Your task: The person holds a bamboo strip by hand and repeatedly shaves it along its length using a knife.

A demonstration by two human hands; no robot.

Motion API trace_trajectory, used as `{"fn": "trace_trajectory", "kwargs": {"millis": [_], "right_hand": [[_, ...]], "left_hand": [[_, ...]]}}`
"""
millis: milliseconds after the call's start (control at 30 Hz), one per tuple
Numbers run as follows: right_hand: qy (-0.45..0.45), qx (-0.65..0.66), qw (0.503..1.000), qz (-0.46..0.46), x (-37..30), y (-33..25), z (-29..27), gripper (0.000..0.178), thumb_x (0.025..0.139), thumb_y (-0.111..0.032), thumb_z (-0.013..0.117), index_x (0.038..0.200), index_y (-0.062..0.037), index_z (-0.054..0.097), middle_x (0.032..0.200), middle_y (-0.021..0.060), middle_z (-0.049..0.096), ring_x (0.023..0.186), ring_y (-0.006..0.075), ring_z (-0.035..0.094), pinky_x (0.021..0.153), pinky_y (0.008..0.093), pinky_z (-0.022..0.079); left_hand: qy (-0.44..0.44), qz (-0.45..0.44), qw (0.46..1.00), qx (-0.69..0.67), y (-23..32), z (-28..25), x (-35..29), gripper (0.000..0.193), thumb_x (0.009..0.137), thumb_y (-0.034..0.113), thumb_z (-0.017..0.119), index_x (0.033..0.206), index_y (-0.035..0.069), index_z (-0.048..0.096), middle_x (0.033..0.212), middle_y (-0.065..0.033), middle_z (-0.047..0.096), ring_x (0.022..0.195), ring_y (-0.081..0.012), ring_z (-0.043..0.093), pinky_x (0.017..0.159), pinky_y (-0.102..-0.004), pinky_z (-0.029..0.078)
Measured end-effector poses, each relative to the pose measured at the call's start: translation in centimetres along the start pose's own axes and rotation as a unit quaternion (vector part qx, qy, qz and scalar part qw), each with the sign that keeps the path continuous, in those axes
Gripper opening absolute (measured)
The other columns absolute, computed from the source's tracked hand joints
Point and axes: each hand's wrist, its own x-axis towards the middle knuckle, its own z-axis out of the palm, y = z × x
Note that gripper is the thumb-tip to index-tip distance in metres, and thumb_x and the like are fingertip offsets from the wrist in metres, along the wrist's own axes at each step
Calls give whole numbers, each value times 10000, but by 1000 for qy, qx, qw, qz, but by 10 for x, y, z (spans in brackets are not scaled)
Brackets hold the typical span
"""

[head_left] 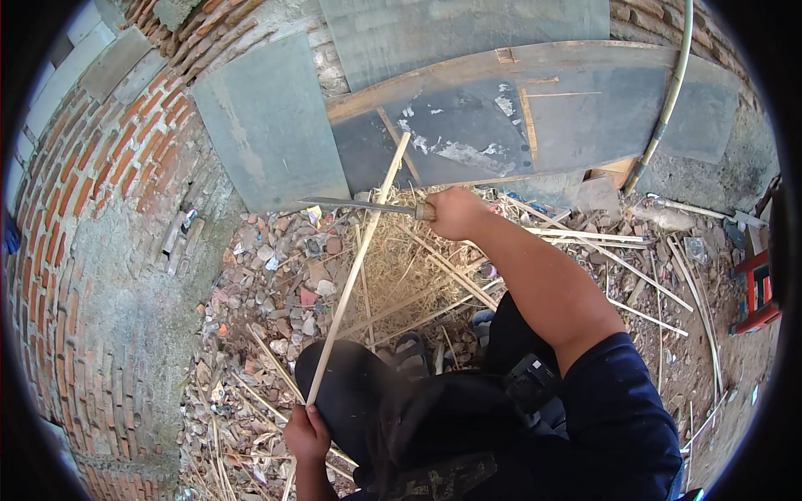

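Note:
My left hand (307, 432) is closed around the lower part of a long pale bamboo strip (355, 271), beside my left knee. The strip slants up and away from me, its far end raised toward the grey boards. In my right hand (457, 214) is the wooden handle of a long-bladed knife (359, 204), with the fingers wrapped round it. The blade points left and crosses the strip near its upper end, seemingly touching it. Thin shavings (393, 271) lie heaped on the ground below the knife.
More bamboo strips (618, 259) lie scattered at right and lower left over rubble ground (284, 275). A brick wall (109, 209) rises on the left. Grey boards (271, 125) lean at the back, with a pole (668, 100) beside them. A red object (756, 292) stands far right.

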Motion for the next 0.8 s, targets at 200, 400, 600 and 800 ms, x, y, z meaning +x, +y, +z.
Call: {"fn": "trace_trajectory", "kwargs": {"millis": [200, 400, 600, 800], "right_hand": [[41, 80, 995, -36, -14, -20, -17, 213, 791, -173, 651, 991, -126, 709, 935, 137, 737, 921, 339, 719, 829, 491, 575], [-51, -17, 992, -118, -30, -51, -25, 234, 774, -180, 670, 1001, -145, 713, 923, 110, 733, 921, 318, 718, 801, 476, 580], [-63, -50, 986, -148, -24, -57, -25, 236, 769, -196, 675, 994, -139, 717, 956, 109, 735, 938, 316, 715, 811, 480, 579], [16, 52, 999, 1, -7, 1, -20, 230, 790, -189, 657, 1002, -123, 719, 981, 156, 733, 959, 356, 706, 863, 484, 569]], "left_hand": [[14, 6, 999, -36, 4, 7, -3, 335, 1035, 257, 480, 789, 30, 500, 609, -234, 548, 556, -479, 562, 495, -536, 387], [14, 3, 999, -37, 11, 4, 0, 337, 1037, 267, 473, 801, 29, 506, 611, -234, 543, 574, -486, 564, 506, -534, 389], [12, -2, 999, -34, 7, 5, -2, 365, 1042, 257, 445, 782, 7, 504, 606, -233, 524, 571, -459, 557, 516, -507, 375], [15, 1, 999, -44, 7, 4, 1, 347, 1034, 256, 474, 777, 24, 508, 615, -227, 544, 565, -463, 564, 505, -520, 384]]}}
